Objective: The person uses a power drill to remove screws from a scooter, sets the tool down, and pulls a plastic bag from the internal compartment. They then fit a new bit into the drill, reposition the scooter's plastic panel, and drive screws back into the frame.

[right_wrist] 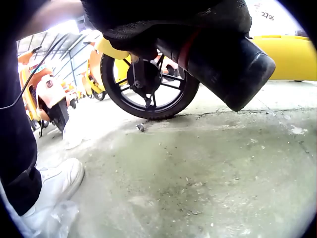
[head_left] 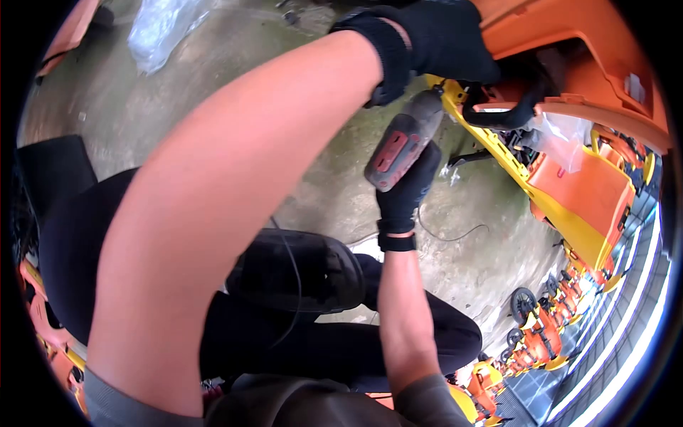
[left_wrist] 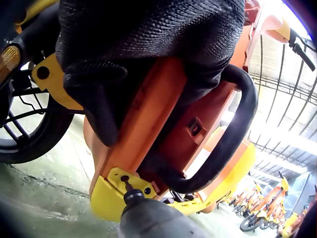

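My gloved left hand (head_left: 455,43) grips the edge of an orange scooter body panel (left_wrist: 153,109), fingers lying on both sides of it in the left wrist view. In my gloved right hand (head_left: 409,186) is a grey and red power drill (head_left: 405,139), held with its nose toward the yellow trim piece (head_left: 491,146). The left wrist view shows the drill's bit (left_wrist: 128,185) at a hole in the yellow corner (left_wrist: 106,198) below the panel. A black looped bar (left_wrist: 247,114) curves beside the panel. The drill's dark battery end (right_wrist: 233,74) sticks out below the right hand.
A spoked scooter wheel (right_wrist: 148,89) stands on the concrete floor (right_wrist: 173,163). Rows of orange and yellow scooters (head_left: 541,334) line the right. Clear plastic (head_left: 160,32) lies at the upper left, and a thin cable (head_left: 455,238) runs across the floor. A white shoe (right_wrist: 62,181) is nearby.
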Available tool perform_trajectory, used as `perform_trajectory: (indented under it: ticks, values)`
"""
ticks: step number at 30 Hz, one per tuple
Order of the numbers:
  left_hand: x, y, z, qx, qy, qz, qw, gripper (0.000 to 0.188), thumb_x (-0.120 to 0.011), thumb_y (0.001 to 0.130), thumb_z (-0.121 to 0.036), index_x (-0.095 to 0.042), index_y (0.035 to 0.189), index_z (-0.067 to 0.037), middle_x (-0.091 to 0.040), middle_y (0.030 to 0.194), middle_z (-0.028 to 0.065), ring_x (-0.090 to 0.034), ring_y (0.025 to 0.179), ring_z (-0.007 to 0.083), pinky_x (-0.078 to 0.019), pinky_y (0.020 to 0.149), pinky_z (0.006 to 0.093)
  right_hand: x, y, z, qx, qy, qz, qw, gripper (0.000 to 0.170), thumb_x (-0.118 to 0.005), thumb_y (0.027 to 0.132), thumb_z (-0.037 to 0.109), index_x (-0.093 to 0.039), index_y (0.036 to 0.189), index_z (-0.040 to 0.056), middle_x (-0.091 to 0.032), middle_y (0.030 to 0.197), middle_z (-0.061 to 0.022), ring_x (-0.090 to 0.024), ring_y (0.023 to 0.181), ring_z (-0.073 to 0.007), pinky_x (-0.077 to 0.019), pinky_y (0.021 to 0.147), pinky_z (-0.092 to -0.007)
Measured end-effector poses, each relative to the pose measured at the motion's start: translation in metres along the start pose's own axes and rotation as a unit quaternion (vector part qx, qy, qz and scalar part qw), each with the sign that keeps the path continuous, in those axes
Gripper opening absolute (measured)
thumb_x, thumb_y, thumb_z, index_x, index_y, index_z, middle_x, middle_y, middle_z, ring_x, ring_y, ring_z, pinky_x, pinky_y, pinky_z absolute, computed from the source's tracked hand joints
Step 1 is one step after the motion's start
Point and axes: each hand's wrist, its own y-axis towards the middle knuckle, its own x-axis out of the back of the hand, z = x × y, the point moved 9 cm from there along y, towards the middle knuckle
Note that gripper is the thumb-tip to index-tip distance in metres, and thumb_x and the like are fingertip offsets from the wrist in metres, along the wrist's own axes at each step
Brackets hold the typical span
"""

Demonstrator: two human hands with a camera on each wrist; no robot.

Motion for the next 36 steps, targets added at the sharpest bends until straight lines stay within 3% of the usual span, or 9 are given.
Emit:
perform_trajectory:
  ticks: [7,9,14,15,17,18,22,27,36]
  values:
    - [-0.011,0.004,-0.006,-0.019,0.034,0.126,0.991,0.035,-0.067,0.075,-0.031,-0.065,0.097,-0.004,-0.067,0.087,0.0196,-0.065,0.083,0.0343,-0.0509,0.075,0.0375,-0.024,-0.014,-0.023,-0.089,0.109,-0.066,0.988,0.046,-0.074,0.077,0.019,-0.048,0.113,0.0067,-0.054,0.103,-0.0079,-0.056,0.091,-0.0216,-0.0469,0.087,-0.0380]
    - [-0.013,0.006,-0.008,-0.053,-0.060,0.076,0.994,0.036,-0.067,0.075,-0.028,-0.063,0.101,-0.003,-0.067,0.090,0.0189,-0.064,0.087,0.0325,-0.0502,0.076,0.0375,-0.059,-0.034,-0.068,-0.266,0.382,-0.071,0.882,0.045,-0.051,0.091,0.052,-0.052,0.114,0.0138,-0.059,0.105,-0.0059,-0.058,0.093,-0.0226,-0.0476,0.094,-0.0443]
    - [-0.009,0.005,-0.007,-0.025,-0.035,0.093,0.995,0.037,-0.068,0.075,-0.027,-0.062,0.105,-0.006,-0.067,0.095,0.0174,-0.064,0.091,0.0306,-0.0493,0.079,0.0375,-0.082,-0.049,-0.076,-0.373,0.562,-0.112,0.730,0.039,-0.055,0.091,0.042,-0.050,0.117,0.0127,-0.058,0.107,-0.0064,-0.058,0.092,-0.0229,-0.0492,0.091,-0.0456]
    - [-0.002,0.000,-0.014,-0.029,-0.058,0.100,0.993,0.038,-0.068,0.075,-0.028,-0.063,0.105,-0.006,-0.067,0.094,0.0173,-0.064,0.091,0.0307,-0.0494,0.078,0.0375,-0.083,-0.050,-0.074,-0.373,0.558,-0.107,0.733,0.039,-0.055,0.091,0.042,-0.050,0.117,0.0127,-0.058,0.107,-0.0064,-0.058,0.092,-0.0229,-0.0492,0.091,-0.0456]
    - [-0.002,-0.002,-0.019,-0.033,-0.083,0.102,0.991,0.038,-0.068,0.075,-0.029,-0.063,0.104,-0.006,-0.067,0.094,0.0173,-0.064,0.090,0.0308,-0.0495,0.078,0.0376,-0.062,-0.038,-0.060,-0.269,0.368,-0.083,0.886,0.036,-0.056,0.092,0.031,-0.047,0.120,0.0101,-0.056,0.110,-0.0073,-0.058,0.093,-0.0237,-0.0513,0.089,-0.0440]
    - [-0.007,0.001,-0.013,0.002,-0.044,0.107,0.993,0.037,-0.067,0.075,-0.031,-0.063,0.103,-0.007,-0.067,0.092,0.0173,-0.064,0.089,0.0315,-0.0497,0.077,0.0380,-0.077,-0.039,-0.054,-0.341,0.705,-0.120,0.611,0.037,-0.056,0.091,0.021,-0.044,0.124,0.0082,-0.054,0.113,-0.0088,-0.058,0.096,-0.0249,-0.0526,0.086,-0.0441]
    - [0.001,-0.004,-0.017,-0.020,-0.065,0.119,0.991,0.036,-0.065,0.076,-0.034,-0.065,0.099,-0.007,-0.067,0.086,0.0177,-0.064,0.084,0.0335,-0.0500,0.075,0.0394,-0.095,-0.062,-0.075,-0.455,0.687,-0.102,0.557,0.041,-0.059,0.088,0.020,-0.043,0.124,0.0065,-0.054,0.112,-0.0101,-0.058,0.097,-0.0255,-0.0525,0.086,-0.0447]
    - [-0.010,0.002,-0.016,0.020,0.024,0.115,0.993,0.035,-0.064,0.076,-0.035,-0.066,0.095,-0.006,-0.066,0.084,0.0194,-0.064,0.083,0.0340,-0.0500,0.073,0.0398,-0.103,-0.051,-0.052,-0.314,0.882,-0.027,0.350,0.045,-0.060,0.087,0.028,-0.047,0.123,0.0058,-0.056,0.114,-0.0124,-0.058,0.102,-0.0270,-0.0479,0.093,-0.0430]
    - [-0.004,-0.002,-0.015,-0.015,-0.012,0.080,0.997,0.033,-0.064,0.073,-0.030,-0.067,0.091,-0.003,-0.066,0.082,0.0205,-0.065,0.081,0.0352,-0.0510,0.070,0.0392,-0.114,-0.062,-0.057,-0.356,0.892,-0.050,0.273,0.051,-0.052,0.090,0.050,-0.049,0.125,0.0143,-0.057,0.116,-0.0106,-0.055,0.104,-0.0297,-0.0443,0.095,-0.0438]
